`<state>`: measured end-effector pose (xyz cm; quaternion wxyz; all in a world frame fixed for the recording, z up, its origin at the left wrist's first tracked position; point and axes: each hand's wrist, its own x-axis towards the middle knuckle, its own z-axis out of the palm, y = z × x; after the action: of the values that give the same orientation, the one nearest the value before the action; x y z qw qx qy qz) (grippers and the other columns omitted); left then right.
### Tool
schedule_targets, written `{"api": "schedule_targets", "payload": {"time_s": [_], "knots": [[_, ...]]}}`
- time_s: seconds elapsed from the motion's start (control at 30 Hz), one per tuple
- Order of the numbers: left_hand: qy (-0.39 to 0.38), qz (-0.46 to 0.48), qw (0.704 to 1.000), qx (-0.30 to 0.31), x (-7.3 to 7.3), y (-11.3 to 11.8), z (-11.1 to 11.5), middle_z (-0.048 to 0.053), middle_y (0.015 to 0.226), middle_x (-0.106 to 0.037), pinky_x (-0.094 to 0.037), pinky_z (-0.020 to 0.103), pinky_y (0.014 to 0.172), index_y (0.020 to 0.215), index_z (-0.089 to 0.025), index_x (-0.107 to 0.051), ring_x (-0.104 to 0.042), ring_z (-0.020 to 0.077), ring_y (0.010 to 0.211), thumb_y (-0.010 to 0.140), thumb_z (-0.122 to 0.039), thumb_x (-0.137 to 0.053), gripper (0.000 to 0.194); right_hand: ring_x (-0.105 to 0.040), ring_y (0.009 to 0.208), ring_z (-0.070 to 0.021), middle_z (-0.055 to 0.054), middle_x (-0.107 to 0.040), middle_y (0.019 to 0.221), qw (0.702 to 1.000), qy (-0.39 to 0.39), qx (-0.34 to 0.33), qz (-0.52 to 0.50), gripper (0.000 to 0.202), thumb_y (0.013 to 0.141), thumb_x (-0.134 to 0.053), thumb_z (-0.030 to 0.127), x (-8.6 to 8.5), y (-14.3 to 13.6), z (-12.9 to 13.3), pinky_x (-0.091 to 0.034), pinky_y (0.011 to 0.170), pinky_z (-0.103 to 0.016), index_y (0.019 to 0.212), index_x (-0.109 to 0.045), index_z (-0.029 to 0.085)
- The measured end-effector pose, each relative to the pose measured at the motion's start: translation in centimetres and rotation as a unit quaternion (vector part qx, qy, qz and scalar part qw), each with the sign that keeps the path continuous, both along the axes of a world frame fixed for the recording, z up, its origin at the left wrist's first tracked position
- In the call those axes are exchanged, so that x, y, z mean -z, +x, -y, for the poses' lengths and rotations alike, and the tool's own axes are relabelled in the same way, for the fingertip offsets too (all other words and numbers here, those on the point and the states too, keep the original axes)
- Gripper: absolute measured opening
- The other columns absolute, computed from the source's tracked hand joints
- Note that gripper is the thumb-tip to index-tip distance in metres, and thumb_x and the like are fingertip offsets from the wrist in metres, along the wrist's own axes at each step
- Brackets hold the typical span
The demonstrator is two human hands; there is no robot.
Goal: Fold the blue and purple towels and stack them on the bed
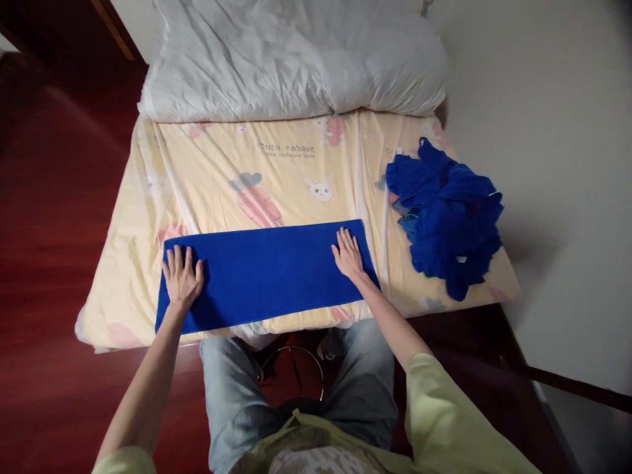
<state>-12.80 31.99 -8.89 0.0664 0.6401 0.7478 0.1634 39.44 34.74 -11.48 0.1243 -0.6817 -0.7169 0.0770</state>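
Note:
A blue cloth [266, 273] lies flat as a long rectangle along the near edge of the bed. My left hand [182, 276] rests on its left end, fingers spread, holding nothing. On the cloth's right end lies my right hand [348, 255], palm down with its fingers stretched out and nothing in its grip. A crumpled heap of blue cloths [449, 217] sits to the right of the flat cloth, apart from it, with small white tags showing.
The bed has a yellow sheet [212, 164] with rabbit and carrot prints. Across its far end is a bulky white quilt [296, 59]. A pale wall [533, 164] stands at the right, and dark red floor [54, 217] shows at the left.

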Motion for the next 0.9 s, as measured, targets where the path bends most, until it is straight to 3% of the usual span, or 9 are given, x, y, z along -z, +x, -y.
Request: {"api": "schedule_targets", "payload": {"time_s": [0.13,0.23,0.33,0.43,0.57,0.73,0.9], "knots": [[0.001,0.014,0.998,0.057,-0.2,1.9,7.0,0.013,0.168,-0.018,-0.008,0.053,0.126,0.158,-0.013,-0.032,-0.011,0.0300,0.156,0.102,-0.046,-0.031,0.065,-0.019,0.156,-0.0218,-0.011,-0.026,0.166,0.998,-0.001,-0.060,-0.029,0.061,0.106,-0.025,0.042,0.1,-1.8,6.3,-0.018,0.129,-0.049,0.160,-0.026,0.013],[-0.010,0.020,0.999,0.040,-0.6,1.2,11.9,0.012,0.169,-0.016,-0.010,0.053,0.126,0.159,-0.015,-0.029,-0.011,0.0305,0.156,0.102,-0.046,-0.032,0.065,-0.022,0.155,-0.0226,-0.011,-0.030,0.165,0.999,-0.002,-0.019,-0.038,0.060,0.106,-0.025,0.042,0.3,0.7,9.2,-0.021,0.127,-0.051,0.159,-0.029,0.015],[-0.014,0.022,1.000,0.005,-1.3,-0.3,14.4,0.013,0.170,-0.011,-0.010,0.054,0.126,0.160,-0.014,-0.026,-0.008,0.0318,0.157,0.102,-0.047,-0.032,0.067,-0.024,0.155,-0.0247,-0.014,-0.030,0.164,0.999,-0.005,0.039,-0.036,0.062,0.105,-0.025,0.045,0.3,3.8,10.4,-0.024,0.126,-0.052,0.158,-0.032,0.014],[-0.013,0.019,0.999,-0.033,-1.3,-1.0,15.3,0.017,0.169,-0.008,-0.007,0.054,0.126,0.161,-0.010,-0.020,-0.005,0.0327,0.157,0.102,-0.048,-0.030,0.070,-0.019,0.156,-0.0252,-0.014,-0.026,0.166,0.996,-0.005,0.082,-0.019,0.064,0.105,-0.024,0.047,0.4,5.1,11.4,-0.022,0.126,-0.052,0.158,-0.030,0.013],[-0.023,0.005,0.997,-0.068,-0.3,-0.4,15.7,0.021,0.168,-0.011,-0.009,0.055,0.125,0.161,-0.005,-0.015,-0.006,0.0339,0.156,0.102,-0.047,-0.028,0.073,-0.012,0.158,-0.0249,-0.012,-0.020,0.168,0.994,-0.019,0.105,0.016,0.063,0.105,-0.019,0.044,0.9,4.8,12.9,-0.017,0.127,-0.056,0.161,-0.023,0.014],[-0.018,-0.004,0.997,-0.070,0.0,0.1,16.1,0.024,0.167,-0.012,-0.010,0.058,0.124,0.160,-0.003,-0.014,-0.006,0.0344,0.156,0.101,-0.044,-0.028,0.073,-0.010,0.158,-0.0242,-0.011,-0.020,0.168,0.993,-0.024,0.118,0.016,0.064,0.104,-0.018,0.043,1.3,4.1,13.3,-0.013,0.126,-0.058,0.161,-0.023,0.014],[-0.031,0.013,0.997,-0.070,-1.3,-0.4,16.0,0.028,0.165,-0.013,-0.009,0.060,0.124,0.157,0.004,-0.019,-0.006,0.0365,0.156,0.100,-0.044,-0.029,0.075,-0.015,0.156,-0.0279,-0.017,-0.027,0.165,0.989,-0.020,0.144,-0.023,0.064,0.102,-0.022,0.045,-0.8,3.1,12.9,-0.012,0.124,-0.063,0.155,-0.034,0.010]]}}
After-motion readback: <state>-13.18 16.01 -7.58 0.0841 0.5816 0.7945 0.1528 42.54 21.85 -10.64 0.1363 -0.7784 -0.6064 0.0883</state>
